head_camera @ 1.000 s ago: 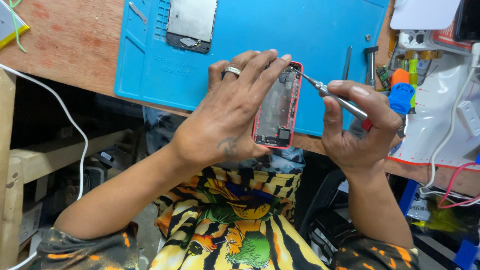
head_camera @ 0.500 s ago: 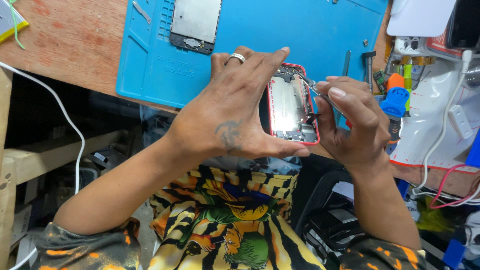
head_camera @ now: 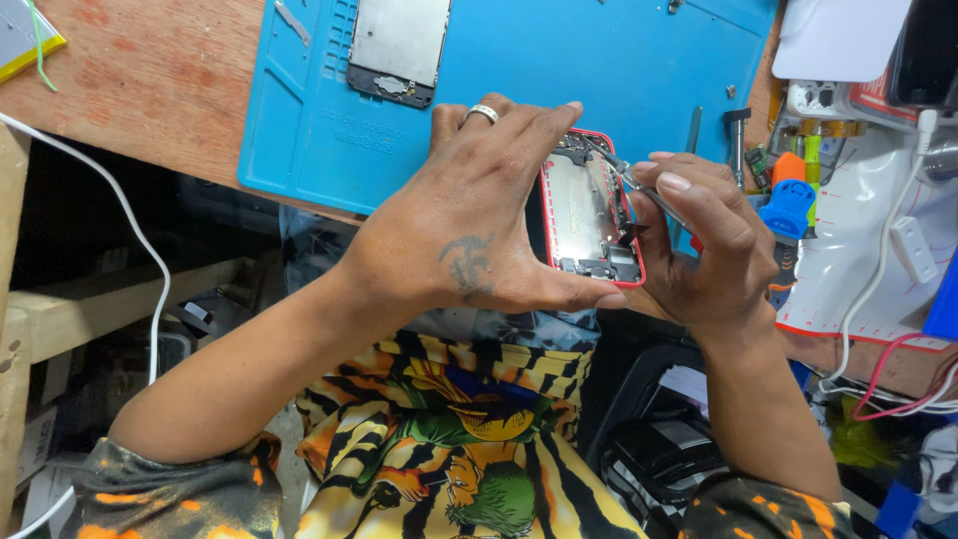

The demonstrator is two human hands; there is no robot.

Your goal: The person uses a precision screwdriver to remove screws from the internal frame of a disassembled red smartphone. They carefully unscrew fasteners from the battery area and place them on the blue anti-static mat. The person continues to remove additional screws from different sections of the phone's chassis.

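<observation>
While the left hand (head_camera: 469,225) grips an opened red-framed phone (head_camera: 591,208) upright by its edges, thumb under the bottom and fingers over the top, the right hand (head_camera: 704,245) pinches a thin metal tool (head_camera: 627,180) whose tip touches the phone's upper inside. Both are held above the near edge of a blue repair mat (head_camera: 559,60) on the wooden tabletop (head_camera: 150,80), where a detached screen panel (head_camera: 396,45) lies.

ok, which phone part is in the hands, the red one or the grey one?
The red-framed phone body, held upright between both hands; the grey panel lies flat on the blue mat.
</observation>
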